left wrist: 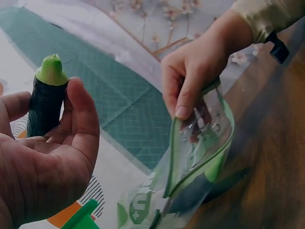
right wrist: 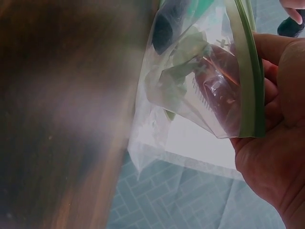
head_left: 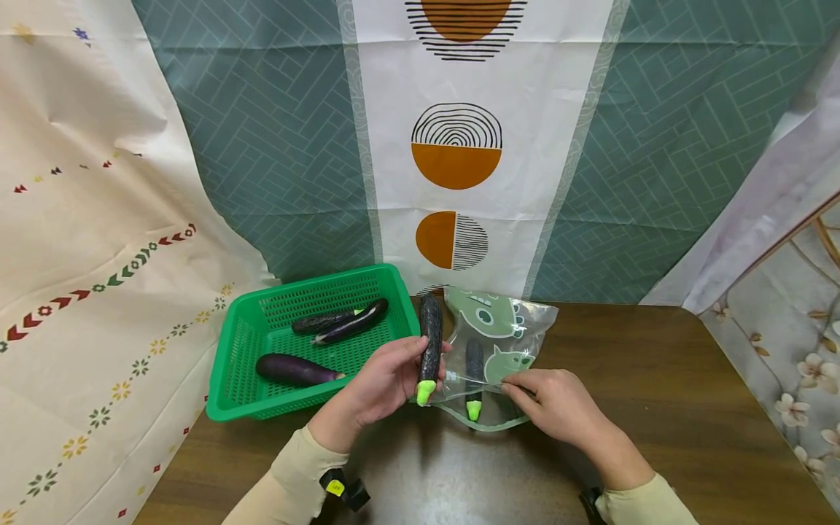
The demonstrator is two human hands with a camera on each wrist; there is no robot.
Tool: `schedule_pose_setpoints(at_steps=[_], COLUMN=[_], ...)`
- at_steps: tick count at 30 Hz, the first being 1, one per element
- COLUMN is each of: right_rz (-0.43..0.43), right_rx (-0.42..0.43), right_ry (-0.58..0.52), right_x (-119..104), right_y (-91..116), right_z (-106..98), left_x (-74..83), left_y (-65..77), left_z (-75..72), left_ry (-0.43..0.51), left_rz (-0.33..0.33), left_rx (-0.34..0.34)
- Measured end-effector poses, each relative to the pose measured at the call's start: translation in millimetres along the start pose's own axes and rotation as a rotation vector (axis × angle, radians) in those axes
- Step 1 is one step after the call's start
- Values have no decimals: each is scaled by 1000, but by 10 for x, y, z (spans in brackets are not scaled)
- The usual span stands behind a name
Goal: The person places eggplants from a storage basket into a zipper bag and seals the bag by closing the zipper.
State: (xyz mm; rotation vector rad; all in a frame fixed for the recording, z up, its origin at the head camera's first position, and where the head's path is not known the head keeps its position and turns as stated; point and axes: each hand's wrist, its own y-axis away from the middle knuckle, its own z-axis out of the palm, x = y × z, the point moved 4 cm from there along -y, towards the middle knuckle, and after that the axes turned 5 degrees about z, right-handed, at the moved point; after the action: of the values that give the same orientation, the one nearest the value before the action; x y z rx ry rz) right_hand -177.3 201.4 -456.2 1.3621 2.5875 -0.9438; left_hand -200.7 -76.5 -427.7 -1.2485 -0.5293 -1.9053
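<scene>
My left hand (head_left: 387,383) holds a dark, rough-skinned cucumber (head_left: 430,335) with a bright green end, between thumb and fingers. In the left wrist view, that cucumber (left wrist: 45,105) stands nearly upright in the grip, green end up. My right hand (head_left: 561,401) pinches the rim of a clear zip bag (head_left: 488,317) printed with green cartoon shapes. The bag's green-edged mouth gapes in the left wrist view. Another cucumber (head_left: 474,368) lies inside the bag, its green end near the mouth. The held cucumber is outside, just left of the bag.
A green plastic basket (head_left: 219,364) stands left of the bag on the wooden table (head_left: 630,379). In it lie a thick purple eggplant (head_left: 295,370), a slender dark eggplant (head_left: 354,324) and another cucumber (head_left: 321,321). A patterned cloth (head_left: 295,131) hangs behind the table.
</scene>
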Motion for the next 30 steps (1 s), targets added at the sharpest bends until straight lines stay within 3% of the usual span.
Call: schedule_pose_setpoints(at_steps=[6, 15, 30], right_rz=[11, 33, 28], right_rx=[-1, -12, 9], right_ry=[-14, -10, -16], right_x=[13, 17, 5], right_y=[9, 13, 7], right_z=[6, 16, -4], left_x=[-80, -196, -397], left_y=[9, 45, 61], left_z=[61, 136, 239], left_ry=[-17, -108, -185], left_rz=[-29, -119, -215], left_rx=[-65, -101, -257])
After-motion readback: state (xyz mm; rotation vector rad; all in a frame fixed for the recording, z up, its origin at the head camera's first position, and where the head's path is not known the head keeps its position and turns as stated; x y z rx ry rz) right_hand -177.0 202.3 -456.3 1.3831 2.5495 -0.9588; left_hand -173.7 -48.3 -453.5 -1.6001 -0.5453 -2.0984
